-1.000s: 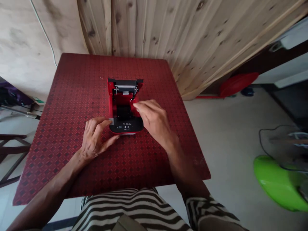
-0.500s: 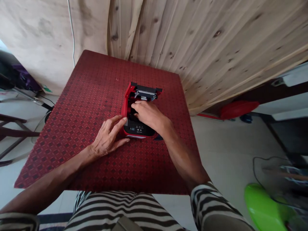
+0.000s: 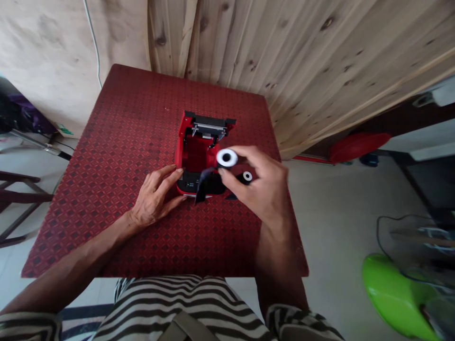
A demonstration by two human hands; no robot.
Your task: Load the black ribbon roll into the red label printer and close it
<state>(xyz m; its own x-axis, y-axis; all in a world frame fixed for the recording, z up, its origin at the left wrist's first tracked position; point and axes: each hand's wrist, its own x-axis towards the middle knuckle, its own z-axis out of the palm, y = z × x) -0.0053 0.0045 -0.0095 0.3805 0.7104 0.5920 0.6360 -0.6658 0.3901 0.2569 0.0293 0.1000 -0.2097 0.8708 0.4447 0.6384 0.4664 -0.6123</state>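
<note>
A red and black label printer (image 3: 180,142) stands on the table with its lid raised and its red inner bay showing. At its front left corner, my left hand (image 3: 151,196) rests its fingers on the edge, with the thumb along the front side. My right hand (image 3: 261,177) is closed around a ribbon roll (image 3: 227,157) with a white core, held above the printer's right side. Dark film (image 3: 204,184) hangs from the roll over the front panel. A second black roll (image 3: 248,176) with a white core end shows under my right palm; whether it is held too is unclear.
The table (image 3: 117,142) has a red patterned cover. A plank wall (image 3: 227,52) rises behind it. A dark wooden stool (image 3: 21,194) stands at the left, and a bright green object (image 3: 389,293) lies on the floor at the right.
My right hand has come up out of the printer's bay and moved right, now with the ribbon roll in its fingers. My left hand stays at the printer's corner.
</note>
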